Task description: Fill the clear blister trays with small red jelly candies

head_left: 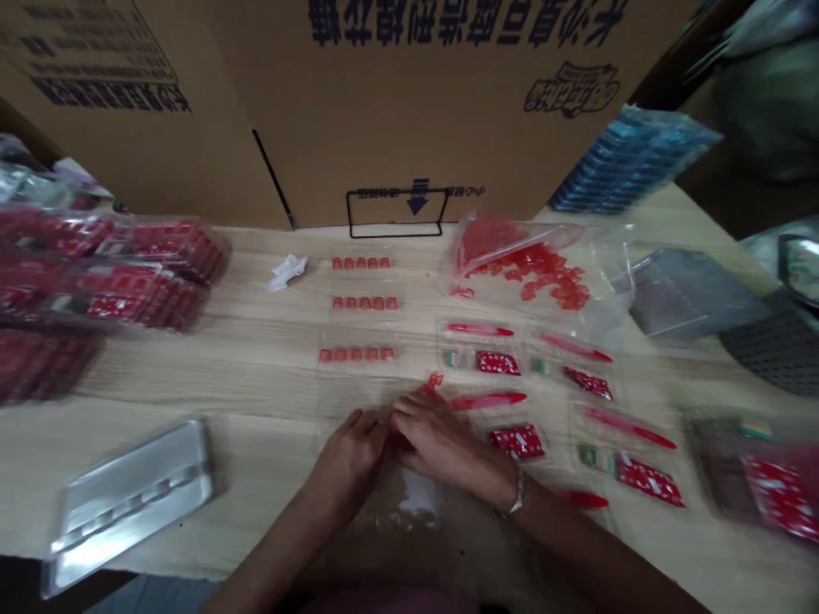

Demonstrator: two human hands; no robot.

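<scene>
My left hand (356,454) and my right hand (435,439) meet over a clear plastic tray (419,503) near the table's front. Both have fingers closed, and the fingertips touch. Small red translucent plastic pieces (435,381) poke out beyond my right hand, which is closed around them. What my left fingers pinch is hidden. Just ahead lie clear trays with rows of small red plastic pieces (357,355). Right of my right hand, clear trays hold a red pen (490,400), a red patterned packet (518,442) and a small striped block (455,359).
A clear bag of red pieces (550,277) lies open at back right. A large cardboard box (409,111) walls off the back. Stacked red packs (141,294) stand left, near a silver metal tray (134,499). Blue stacked packs (630,162) and a grey dustpan-like piece (691,294) are at right.
</scene>
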